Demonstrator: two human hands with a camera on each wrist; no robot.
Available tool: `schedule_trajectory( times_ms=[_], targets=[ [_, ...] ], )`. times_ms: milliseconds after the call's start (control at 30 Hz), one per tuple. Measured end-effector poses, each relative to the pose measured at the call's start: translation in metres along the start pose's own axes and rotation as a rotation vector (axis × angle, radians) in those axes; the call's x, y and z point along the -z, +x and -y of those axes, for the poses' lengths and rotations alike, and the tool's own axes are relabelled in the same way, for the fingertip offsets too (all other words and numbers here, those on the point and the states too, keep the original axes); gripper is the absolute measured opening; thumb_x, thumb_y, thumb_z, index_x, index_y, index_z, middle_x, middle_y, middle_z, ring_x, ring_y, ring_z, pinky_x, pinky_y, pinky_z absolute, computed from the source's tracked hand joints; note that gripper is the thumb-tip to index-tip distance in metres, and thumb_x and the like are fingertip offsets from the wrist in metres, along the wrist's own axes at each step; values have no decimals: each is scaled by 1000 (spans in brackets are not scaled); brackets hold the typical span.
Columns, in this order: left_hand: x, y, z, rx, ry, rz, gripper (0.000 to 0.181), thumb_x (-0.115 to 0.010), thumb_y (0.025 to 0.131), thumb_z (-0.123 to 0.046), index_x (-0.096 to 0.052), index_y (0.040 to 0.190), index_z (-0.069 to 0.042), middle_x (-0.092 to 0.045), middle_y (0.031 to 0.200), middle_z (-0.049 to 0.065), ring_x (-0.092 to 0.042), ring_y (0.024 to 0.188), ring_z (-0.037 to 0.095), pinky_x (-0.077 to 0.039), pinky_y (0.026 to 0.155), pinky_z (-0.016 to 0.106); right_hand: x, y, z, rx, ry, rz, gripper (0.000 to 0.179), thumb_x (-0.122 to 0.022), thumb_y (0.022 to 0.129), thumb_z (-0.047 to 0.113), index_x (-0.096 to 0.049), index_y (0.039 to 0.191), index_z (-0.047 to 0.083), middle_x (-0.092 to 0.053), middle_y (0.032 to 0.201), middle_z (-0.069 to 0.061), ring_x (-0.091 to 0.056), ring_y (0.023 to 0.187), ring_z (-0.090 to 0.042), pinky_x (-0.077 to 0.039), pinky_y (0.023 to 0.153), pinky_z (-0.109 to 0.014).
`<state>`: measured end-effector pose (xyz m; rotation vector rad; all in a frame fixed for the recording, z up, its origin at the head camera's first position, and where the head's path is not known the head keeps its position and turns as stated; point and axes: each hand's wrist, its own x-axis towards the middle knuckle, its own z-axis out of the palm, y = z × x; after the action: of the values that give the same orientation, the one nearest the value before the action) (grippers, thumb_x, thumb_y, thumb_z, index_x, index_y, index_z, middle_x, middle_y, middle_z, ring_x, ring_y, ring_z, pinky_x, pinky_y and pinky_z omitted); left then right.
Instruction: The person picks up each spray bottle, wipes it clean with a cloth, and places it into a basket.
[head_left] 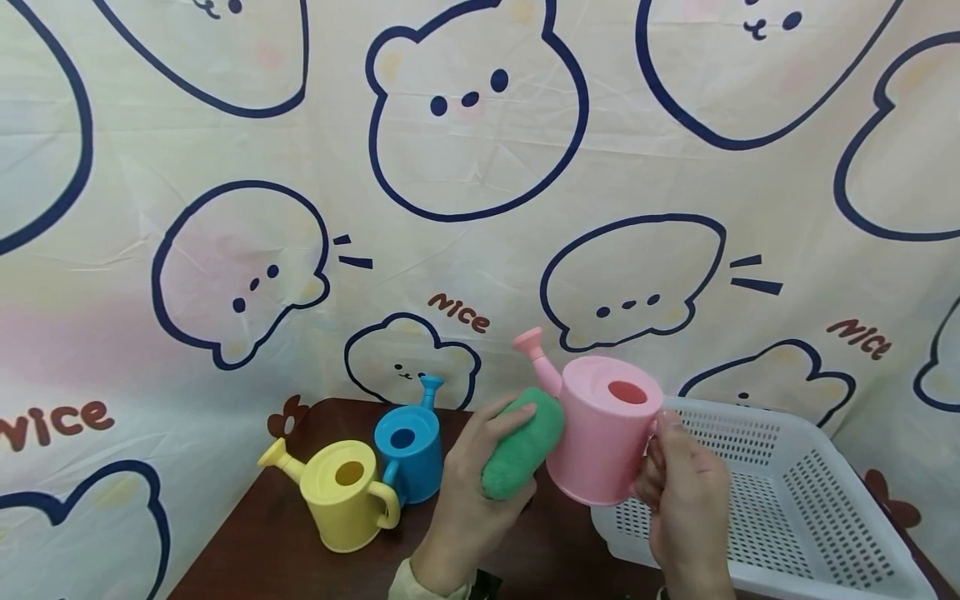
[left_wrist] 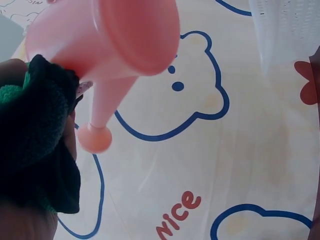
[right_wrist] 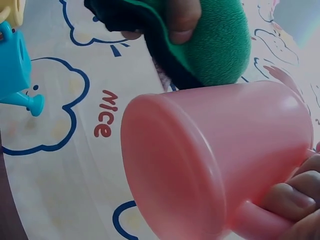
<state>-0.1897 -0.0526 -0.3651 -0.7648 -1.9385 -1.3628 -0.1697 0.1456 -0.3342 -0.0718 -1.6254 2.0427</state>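
Observation:
My right hand grips the handle of a pink watering can, held up above the table with its spout to the left. My left hand holds a folded green cloth with a dark underside. In the right wrist view the cloth touches the side of the pink can. Seen from the left wrist, the can's base and spout show beside the dark side of the cloth. Fingers of the left hand are partly hidden behind the cloth.
A yellow watering can and a blue watering can stand together at the left on the dark brown table. A white perforated basket sits at the right. Behind hangs a printed cloth backdrop.

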Motion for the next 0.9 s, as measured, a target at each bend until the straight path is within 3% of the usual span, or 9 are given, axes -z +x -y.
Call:
schedule_trajectory(
  times_ms=[133,433,633,900],
  targets=[
    [0,0,1,-42,-2,-52,85,-87,72,12,-58,144,-21,-60,147,6,-64,128,28,-63,98,46,-1,-1,-1,-15,-30,33,57,-53,111,31,-38,63,4,-32,53,-4,-28,45,-20,-23,43,-36],
    [-1,0,0,-46,17,-122,82,-90,73,9,-57,143,-21,-59,150,9,-64,128,31,-64,95,46,-4,-3,-3,-11,-66,64,56,-53,111,29,-39,64,2,-34,52,-5,-32,44,-20,-29,42,-34],
    [-2,0,-2,-73,-3,-99,80,-89,75,8,-57,142,-19,-58,149,8,-63,130,31,-63,98,45,-6,-4,-2,17,-41,69,57,-51,112,27,-35,64,2,-31,52,-6,-28,45,-20,-24,41,-37],
    [-6,-2,0,-123,-24,-36,83,-87,75,9,-56,145,-21,-57,149,10,-63,129,32,-64,95,43,-5,-3,1,17,-21,17,56,-52,112,30,-37,65,3,-31,53,-4,-27,46,-19,-22,42,-35]
  ],
)
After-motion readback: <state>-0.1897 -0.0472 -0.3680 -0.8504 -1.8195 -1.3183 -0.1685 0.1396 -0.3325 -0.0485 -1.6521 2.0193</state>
